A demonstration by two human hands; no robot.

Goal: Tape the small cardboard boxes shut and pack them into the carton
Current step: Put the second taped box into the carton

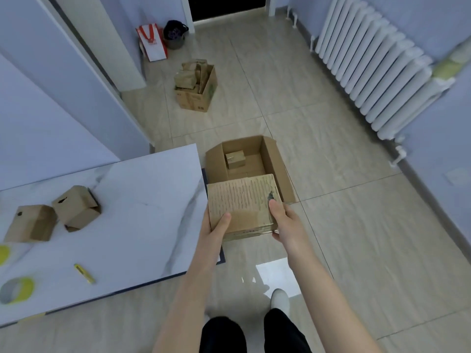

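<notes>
Held box: a small cardboard box (242, 200) is carried above the floor and overlaps the near edge of the carton in this view. Its top is printed with rows of dark marks, and a glossy band along the near side is judged to be tape.
Left hand: the left hand (216, 230) is clamped on the near left corner, with the thumb laid on top and the fingers hidden beneath.
Right hand: the right hand (283, 220) is clamped on the near right corner, with the thumb on top and the fingers wrapped round the side.
Carton: the carton (277, 164) is set open on the floor just beside the table end, with one packed box (235, 159) seen inside towards its far left.
Table: on the table (127, 200) a plain box (31, 222) and a tilted box (76, 207) are judged not yet taped. A tape roll (17, 290) and a knife (84, 273) lie nearby.
Handling: the held box is judged light and stiff, though its thin walls may dent if squeezed and its taped faces may be slippery.
Hold: opposite sides near the corners are judged best, with support underneath.
</notes>
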